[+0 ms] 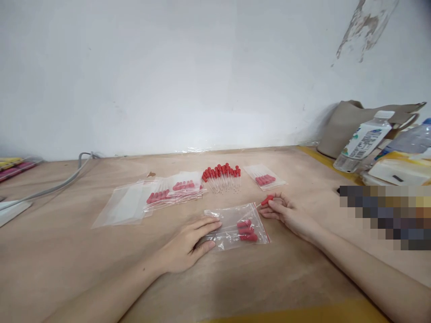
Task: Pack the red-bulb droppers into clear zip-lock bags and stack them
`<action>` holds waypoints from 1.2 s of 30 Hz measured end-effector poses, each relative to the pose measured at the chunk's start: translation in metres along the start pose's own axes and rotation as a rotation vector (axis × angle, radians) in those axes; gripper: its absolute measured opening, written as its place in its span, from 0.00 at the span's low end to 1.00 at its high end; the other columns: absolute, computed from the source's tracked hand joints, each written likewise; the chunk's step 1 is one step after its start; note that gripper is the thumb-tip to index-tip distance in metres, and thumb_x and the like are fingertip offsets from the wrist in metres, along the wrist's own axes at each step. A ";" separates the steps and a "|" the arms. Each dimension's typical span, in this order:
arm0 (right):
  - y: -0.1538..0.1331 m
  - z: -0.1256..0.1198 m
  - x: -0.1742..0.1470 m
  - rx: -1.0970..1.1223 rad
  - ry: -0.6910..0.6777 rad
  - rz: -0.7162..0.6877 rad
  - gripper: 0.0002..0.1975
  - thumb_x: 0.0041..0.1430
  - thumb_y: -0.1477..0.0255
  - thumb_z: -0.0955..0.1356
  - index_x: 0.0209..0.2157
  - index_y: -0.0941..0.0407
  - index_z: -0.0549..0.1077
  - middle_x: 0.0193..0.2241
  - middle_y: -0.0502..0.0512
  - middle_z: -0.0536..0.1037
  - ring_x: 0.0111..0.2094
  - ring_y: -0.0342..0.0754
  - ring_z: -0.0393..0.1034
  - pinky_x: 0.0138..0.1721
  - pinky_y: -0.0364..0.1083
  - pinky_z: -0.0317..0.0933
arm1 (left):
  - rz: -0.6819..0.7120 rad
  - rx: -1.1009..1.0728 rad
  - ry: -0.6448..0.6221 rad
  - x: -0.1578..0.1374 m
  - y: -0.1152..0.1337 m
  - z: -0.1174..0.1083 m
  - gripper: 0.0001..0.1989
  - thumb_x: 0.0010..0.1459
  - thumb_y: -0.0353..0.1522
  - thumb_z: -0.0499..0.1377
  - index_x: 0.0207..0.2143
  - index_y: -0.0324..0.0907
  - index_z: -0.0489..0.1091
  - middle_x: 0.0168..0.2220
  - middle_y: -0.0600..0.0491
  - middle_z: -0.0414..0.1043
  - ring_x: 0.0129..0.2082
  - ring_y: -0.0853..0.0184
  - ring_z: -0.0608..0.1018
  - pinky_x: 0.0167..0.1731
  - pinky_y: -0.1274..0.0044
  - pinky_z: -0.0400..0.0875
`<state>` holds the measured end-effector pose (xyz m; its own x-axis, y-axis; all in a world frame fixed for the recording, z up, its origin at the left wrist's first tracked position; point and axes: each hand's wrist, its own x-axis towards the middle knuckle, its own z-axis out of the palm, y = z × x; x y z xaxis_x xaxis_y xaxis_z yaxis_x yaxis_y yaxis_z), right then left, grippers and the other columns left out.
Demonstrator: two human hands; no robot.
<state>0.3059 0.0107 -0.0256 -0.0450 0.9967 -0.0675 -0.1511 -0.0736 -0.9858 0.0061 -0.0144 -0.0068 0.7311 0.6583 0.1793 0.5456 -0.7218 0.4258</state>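
Observation:
A clear zip bag (226, 224) lies flat in front of me, with several red-bulbed droppers (248, 230) inside. My left hand (191, 242) rests on its left end, fingers stretched out over the plastic. At the bag's right edge, by the red zip line, my right hand (283, 211) pinches one red-bulbed dropper (267, 200) by the bulb. The thin clear tube of this dropper points left towards the bag's mouth; its tip is hard to make out. Behind the bag, a pile of loose droppers (222, 175) is spread out with the bulbs towards the wall.
Filled bags (175, 190) overlap at the left beside flat clear bags (119, 204). Another filled bag (265, 177) lies right of the pile. A grey cable (63, 185) crosses the far left. At the right stand a plastic bottle (365, 141) and a beige bag (340, 128).

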 end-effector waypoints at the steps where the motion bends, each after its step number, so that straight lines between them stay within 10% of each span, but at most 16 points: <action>1: -0.002 -0.004 -0.001 -0.064 -0.058 0.024 0.16 0.46 0.64 0.71 0.32 0.55 0.62 0.30 0.51 0.73 0.31 0.43 0.71 0.38 0.46 0.66 | -0.007 0.000 0.002 0.000 0.000 0.000 0.21 0.63 0.34 0.50 0.58 0.50 0.55 0.58 0.52 0.57 0.57 0.61 0.62 0.55 0.65 0.58; 9: -0.008 -0.007 0.000 -0.524 -0.251 -0.035 0.14 0.46 0.63 0.70 0.32 0.57 0.70 0.16 0.42 0.63 0.18 0.38 0.56 0.20 0.39 0.50 | -0.009 0.042 -0.013 -0.001 0.000 0.000 0.22 0.63 0.35 0.49 0.59 0.50 0.53 0.60 0.52 0.54 0.58 0.61 0.61 0.55 0.64 0.57; 16: 0.002 0.011 0.007 -0.676 -0.275 -0.406 0.09 0.52 0.65 0.66 0.27 0.54 0.76 0.30 0.52 0.73 0.32 0.44 0.66 0.34 0.44 0.60 | -0.015 0.039 0.005 0.000 0.001 0.000 0.21 0.63 0.35 0.49 0.59 0.50 0.54 0.59 0.52 0.56 0.57 0.60 0.62 0.54 0.64 0.59; 20: 0.003 0.021 0.009 -0.768 -0.181 -0.403 0.11 0.52 0.65 0.66 0.22 0.55 0.74 0.22 0.51 0.71 0.25 0.44 0.64 0.29 0.43 0.59 | -0.002 0.038 0.016 0.000 0.001 0.000 0.21 0.63 0.35 0.50 0.58 0.50 0.55 0.59 0.52 0.57 0.57 0.60 0.62 0.54 0.64 0.59; 26: -0.008 0.007 0.010 -0.535 -0.460 -0.232 0.12 0.55 0.62 0.64 0.32 0.54 0.74 0.32 0.51 0.74 0.37 0.46 0.68 0.40 0.45 0.60 | 0.020 0.046 0.005 0.001 0.001 -0.001 0.21 0.63 0.33 0.50 0.58 0.50 0.55 0.58 0.52 0.58 0.58 0.61 0.61 0.56 0.64 0.57; 31: -0.007 0.001 0.012 -0.514 -0.241 -0.009 0.14 0.48 0.59 0.67 0.29 0.57 0.71 0.17 0.45 0.66 0.18 0.38 0.58 0.19 0.39 0.52 | 0.020 0.045 0.003 0.001 0.001 -0.001 0.21 0.63 0.33 0.50 0.58 0.50 0.55 0.58 0.52 0.58 0.57 0.60 0.61 0.55 0.63 0.57; 36: -0.016 0.019 0.046 -0.701 0.005 -0.084 0.07 0.49 0.68 0.67 0.27 0.56 0.65 0.15 0.44 0.65 0.15 0.38 0.57 0.17 0.39 0.51 | 0.006 0.052 -0.013 0.001 0.002 -0.001 0.21 0.63 0.34 0.49 0.58 0.49 0.55 0.58 0.52 0.57 0.58 0.61 0.61 0.55 0.64 0.58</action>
<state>0.2878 0.0571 -0.0099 -0.0562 0.9983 0.0145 0.5182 0.0415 -0.8543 0.0073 -0.0147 -0.0045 0.7393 0.6515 0.1703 0.5615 -0.7360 0.3782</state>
